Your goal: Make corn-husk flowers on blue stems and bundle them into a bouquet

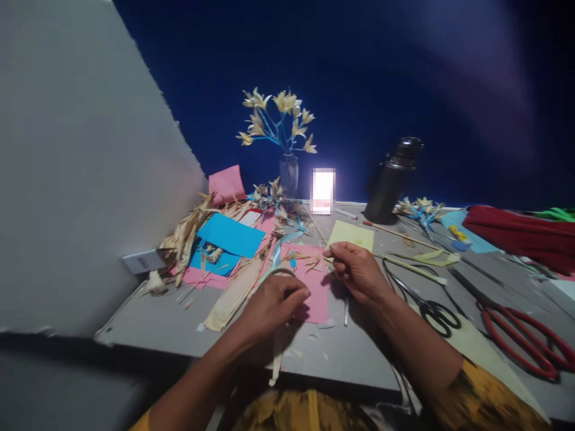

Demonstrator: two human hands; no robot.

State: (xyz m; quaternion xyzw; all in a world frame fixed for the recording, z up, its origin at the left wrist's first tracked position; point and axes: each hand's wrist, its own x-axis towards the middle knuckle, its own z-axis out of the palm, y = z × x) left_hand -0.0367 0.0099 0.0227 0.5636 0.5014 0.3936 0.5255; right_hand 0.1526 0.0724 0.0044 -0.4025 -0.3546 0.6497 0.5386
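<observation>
Head view, left hand gripping one pale strip, right hand pinched narrow, contents unclear; two scissors, one flask

Your mustard-yellow garment bears dark blotches and a plainer vertical strip; your right sleeve is similarly blotched, your left sleeve yellow.

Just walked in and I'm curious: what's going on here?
A person is working by hand at a cluttered grey table. The right hand is closed in a pinch; anything in it is too small to make out. A pale strip hangs below the curled left hand. Black-handled scissors lie to the right; flowers stand in a vase behind.
</observation>
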